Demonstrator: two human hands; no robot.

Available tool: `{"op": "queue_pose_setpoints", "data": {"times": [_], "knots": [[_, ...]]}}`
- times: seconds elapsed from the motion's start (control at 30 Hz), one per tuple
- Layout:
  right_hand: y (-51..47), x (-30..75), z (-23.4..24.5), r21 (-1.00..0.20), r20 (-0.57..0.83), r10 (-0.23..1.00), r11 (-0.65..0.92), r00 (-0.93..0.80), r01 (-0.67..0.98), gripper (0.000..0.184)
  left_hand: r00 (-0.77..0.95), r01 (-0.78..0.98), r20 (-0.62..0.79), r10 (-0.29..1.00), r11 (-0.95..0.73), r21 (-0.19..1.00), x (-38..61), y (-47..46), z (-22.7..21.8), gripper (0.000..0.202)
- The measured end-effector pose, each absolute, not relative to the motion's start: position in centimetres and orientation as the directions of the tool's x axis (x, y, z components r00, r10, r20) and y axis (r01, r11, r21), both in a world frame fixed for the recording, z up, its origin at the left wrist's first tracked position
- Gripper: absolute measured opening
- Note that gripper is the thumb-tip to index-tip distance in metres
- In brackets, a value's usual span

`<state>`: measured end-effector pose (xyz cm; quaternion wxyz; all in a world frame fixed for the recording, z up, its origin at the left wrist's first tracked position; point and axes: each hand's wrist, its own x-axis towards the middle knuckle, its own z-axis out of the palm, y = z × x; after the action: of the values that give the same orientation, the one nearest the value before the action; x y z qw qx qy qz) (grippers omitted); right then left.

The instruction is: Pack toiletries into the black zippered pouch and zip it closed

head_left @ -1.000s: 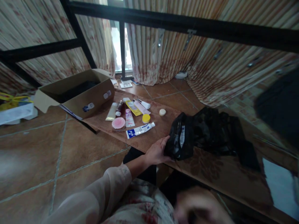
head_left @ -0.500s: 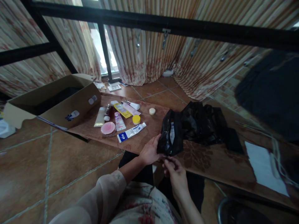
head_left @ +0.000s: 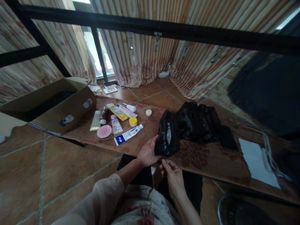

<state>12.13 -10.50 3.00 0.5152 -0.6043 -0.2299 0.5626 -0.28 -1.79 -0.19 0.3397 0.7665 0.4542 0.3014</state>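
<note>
A black mesh pouch (head_left: 161, 145) stands at the table's near edge, its top gaping and a pale, printed item (head_left: 169, 134) showing inside. Wrapped against its left side and lower corner is my left hand (head_left: 147, 152), closed on it. My right hand (head_left: 172, 175) is at the pouch's near end, thumb and fingers pinched together; whatever they grip there is too small to make out. Left of the pouch lie a blue-and-white tube (head_left: 128, 135), a yellow-lidded jar (head_left: 133, 121), a small cream-coloured round item (head_left: 148, 112), a pink round container (head_left: 104, 132) and a pink tube (head_left: 116, 124).
More black mesh bags (head_left: 197, 125) lie right of the pouch. An open cardboard box (head_left: 78, 109) sits at the table's left end, near several other tubes. White paper (head_left: 253, 162) and a pale cord (head_left: 269, 150) lie at right. A dark metal bar (head_left: 140, 25) crosses above.
The view has turned slightly right, so the table's contents appear farther left. Both hands keep the same hold at the pouch, with hardly any movement.
</note>
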Motion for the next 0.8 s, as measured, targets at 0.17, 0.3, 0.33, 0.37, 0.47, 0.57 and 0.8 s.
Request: {"op": "queue_pose_setpoints", "data": {"times": [0.17,0.3,0.33,0.37,0.47,0.57,0.8], "knots": [[-10.7,12.0,3.6,-0.872,-0.446,0.862,-0.358,0.242,-0.334,0.033,0.404,0.503,0.155,0.902,-0.36,0.786,-0.3,-1.8,-0.1,0.098],[-10.7,11.9,4.5,-0.863,-0.452,0.863,-0.359,0.225,-0.356,0.034,0.4,0.508,0.146,0.905,-0.352,0.786,-0.3,-1.9,0.0,0.094],[-10.7,11.9,4.7,-0.861,-0.452,0.864,-0.358,0.221,-0.362,0.034,0.4,0.505,0.149,0.904,-0.353,0.787,-0.3,-1.9,0.1,0.094],[-10.7,11.9,4.8,-0.859,-0.453,0.864,-0.357,0.219,-0.366,0.033,0.401,0.502,0.152,0.903,-0.356,0.788,-0.3,-1.9,0.1,0.093],[-10.7,11.9,5.2,-0.856,-0.455,0.863,-0.356,0.219,-0.374,0.033,0.403,0.495,0.163,0.9,-0.365,0.789,-0.3,-1.9,0.2,0.091],[-10.7,11.9,5.3,-0.854,-0.458,0.861,-0.357,0.221,-0.379,0.033,0.406,0.49,0.163,0.899,-0.365,0.791,-0.3,-1.9,0.2,0.091],[-10.7,11.9,5.4,-0.851,-0.463,0.857,-0.357,0.226,-0.386,0.032,0.385,0.466,0.18,0.905,-0.359,0.809,-0.2,-1.9,-0.1,0.093]]}}
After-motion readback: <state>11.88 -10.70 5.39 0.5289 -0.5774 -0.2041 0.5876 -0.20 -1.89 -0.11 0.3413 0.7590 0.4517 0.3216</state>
